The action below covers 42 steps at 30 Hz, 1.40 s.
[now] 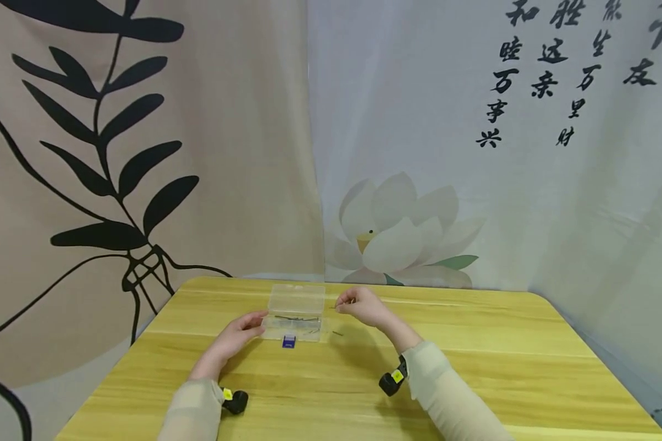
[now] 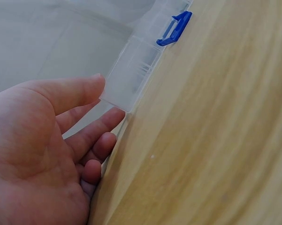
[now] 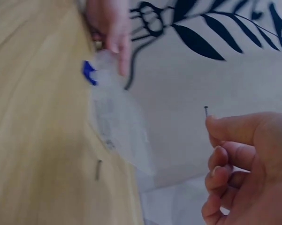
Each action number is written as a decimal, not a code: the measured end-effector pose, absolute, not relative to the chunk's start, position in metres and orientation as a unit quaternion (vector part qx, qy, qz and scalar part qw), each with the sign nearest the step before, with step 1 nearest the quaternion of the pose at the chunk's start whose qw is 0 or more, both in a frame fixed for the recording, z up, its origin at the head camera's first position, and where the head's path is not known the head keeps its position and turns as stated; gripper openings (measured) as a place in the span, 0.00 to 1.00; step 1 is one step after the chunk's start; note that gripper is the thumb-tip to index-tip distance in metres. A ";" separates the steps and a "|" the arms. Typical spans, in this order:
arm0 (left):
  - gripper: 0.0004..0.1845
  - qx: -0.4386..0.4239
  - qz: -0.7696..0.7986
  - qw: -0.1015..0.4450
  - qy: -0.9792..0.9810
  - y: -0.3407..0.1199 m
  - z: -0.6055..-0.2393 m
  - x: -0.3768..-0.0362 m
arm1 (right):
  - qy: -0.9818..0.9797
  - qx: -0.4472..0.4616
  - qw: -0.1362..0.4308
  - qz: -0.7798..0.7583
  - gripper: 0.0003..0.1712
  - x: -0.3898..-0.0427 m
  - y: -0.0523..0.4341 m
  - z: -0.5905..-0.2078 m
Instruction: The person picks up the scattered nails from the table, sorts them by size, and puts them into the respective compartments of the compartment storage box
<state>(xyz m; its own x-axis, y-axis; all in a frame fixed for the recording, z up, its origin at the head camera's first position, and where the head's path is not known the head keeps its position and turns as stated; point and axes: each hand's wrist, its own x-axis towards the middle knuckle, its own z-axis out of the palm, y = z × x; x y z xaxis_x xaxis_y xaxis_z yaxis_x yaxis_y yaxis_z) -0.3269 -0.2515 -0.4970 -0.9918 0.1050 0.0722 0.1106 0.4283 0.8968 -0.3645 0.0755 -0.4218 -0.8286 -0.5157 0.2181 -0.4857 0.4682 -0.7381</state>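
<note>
Beside the clear plastic box (image 1: 296, 318), just off its right edge, my right hand (image 1: 364, 306) pinches a thin nail (image 3: 206, 111) between thumb and forefinger, lifted off the bench (image 1: 474, 367). My left hand (image 1: 237, 337) rests against the box's left end, fingers straight. Another nail (image 1: 338, 334) lies on the bench right of the box, whose blue latch (image 1: 289, 343) faces me.

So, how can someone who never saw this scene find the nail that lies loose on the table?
Start at the yellow wooden table and find the clear plastic box with the open lid, near its far edge. Just right of the box, below the right hand, a single small nail lies on the bare wood. Unlike the nails inside the box and the one pinched in the right hand, nothing holds it.
</note>
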 end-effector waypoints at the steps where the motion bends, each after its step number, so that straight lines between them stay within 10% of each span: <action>1: 0.24 -0.063 -0.531 0.004 -0.845 -0.251 -0.497 -0.327 | 0.856 -0.298 0.018 -0.422 0.07 -0.365 0.072 -0.422; 42: 0.23 -0.054 -0.529 0.014 -0.847 -0.252 -0.499 -0.329 | 0.875 -0.345 -0.022 -0.340 0.03 -0.386 0.003 -0.473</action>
<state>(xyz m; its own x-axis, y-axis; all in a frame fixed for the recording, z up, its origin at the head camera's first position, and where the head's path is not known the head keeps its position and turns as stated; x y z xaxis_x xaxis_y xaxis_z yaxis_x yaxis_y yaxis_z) -0.3287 -0.2517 -0.4994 -0.9937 0.0780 0.0805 0.1066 0.4352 0.8940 -0.3858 0.0032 -0.4730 -0.7613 -0.5885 0.2720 -0.6178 0.5313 -0.5797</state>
